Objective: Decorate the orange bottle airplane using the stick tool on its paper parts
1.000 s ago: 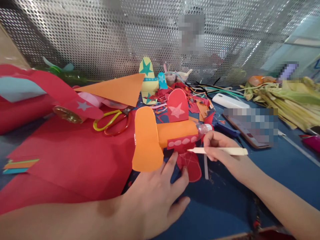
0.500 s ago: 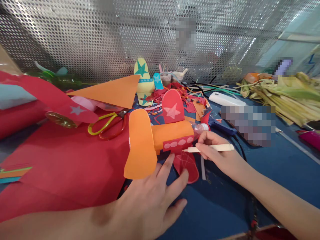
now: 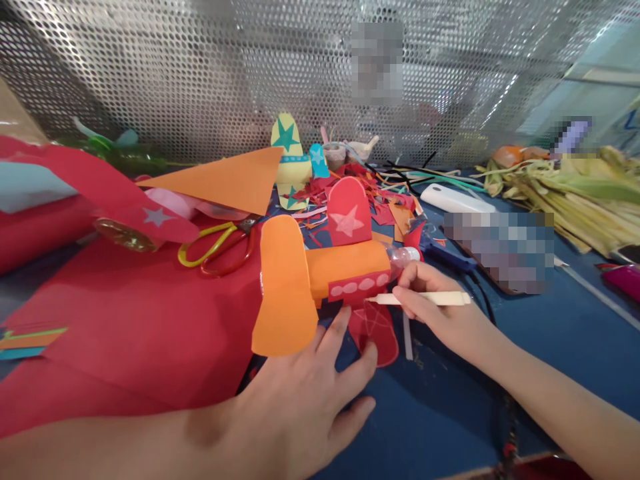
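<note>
A toy plane (image 3: 350,265) made from a plastic bottle wrapped in orange paper lies on the blue table. One red wing (image 3: 349,212) bears a filled pale star; the nearer red wing (image 3: 383,337) carries only a star outline. Pinched in my right hand (image 3: 435,303) is a white marker pen (image 3: 443,298), its tip at the inner end of the nearer wing. My left hand (image 3: 305,393) has its fingers spread, with fingertips resting on that wing's edge. The orange tail piece (image 3: 285,287) stands just beyond my left hand.
Yellow-and-red-handled scissors (image 3: 220,247) lie on red paper (image 3: 150,333) at left. An orange paper sheet (image 3: 225,179), paper scraps (image 3: 345,183) and a yellow paper plane (image 3: 290,167) sit behind. Dried husks (image 3: 560,193) and a phone-like object (image 3: 500,257) are at right.
The view has shifted slightly, so background things sit a little further right. Both hands keep nearly the same pose, and the pen tip stays by the nearer wing.
</note>
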`<state>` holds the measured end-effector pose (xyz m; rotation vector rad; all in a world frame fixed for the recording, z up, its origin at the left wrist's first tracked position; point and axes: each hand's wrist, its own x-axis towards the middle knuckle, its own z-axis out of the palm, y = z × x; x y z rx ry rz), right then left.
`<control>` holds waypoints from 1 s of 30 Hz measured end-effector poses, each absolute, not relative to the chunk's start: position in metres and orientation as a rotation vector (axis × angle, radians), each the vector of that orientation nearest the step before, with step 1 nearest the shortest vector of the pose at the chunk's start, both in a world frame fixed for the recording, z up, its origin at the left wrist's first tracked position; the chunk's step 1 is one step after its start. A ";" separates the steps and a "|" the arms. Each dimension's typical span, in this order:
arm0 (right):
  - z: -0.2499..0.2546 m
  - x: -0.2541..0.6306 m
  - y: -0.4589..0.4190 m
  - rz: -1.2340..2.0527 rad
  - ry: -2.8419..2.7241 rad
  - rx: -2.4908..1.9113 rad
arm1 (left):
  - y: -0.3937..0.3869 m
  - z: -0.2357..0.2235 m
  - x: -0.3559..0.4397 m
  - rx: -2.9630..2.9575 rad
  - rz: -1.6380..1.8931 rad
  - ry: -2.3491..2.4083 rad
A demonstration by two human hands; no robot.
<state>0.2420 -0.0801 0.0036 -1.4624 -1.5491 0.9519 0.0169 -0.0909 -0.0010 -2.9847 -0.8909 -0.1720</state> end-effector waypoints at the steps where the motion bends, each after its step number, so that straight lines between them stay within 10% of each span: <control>1: 0.004 0.242 -0.080 0.943 -1.561 -1.471 | -0.091 -0.001 0.017 -2.984 -0.177 -0.890; 30: 0.004 0.243 -0.080 0.998 -1.584 -1.496 | -0.093 -0.002 0.016 -2.997 -0.209 -0.926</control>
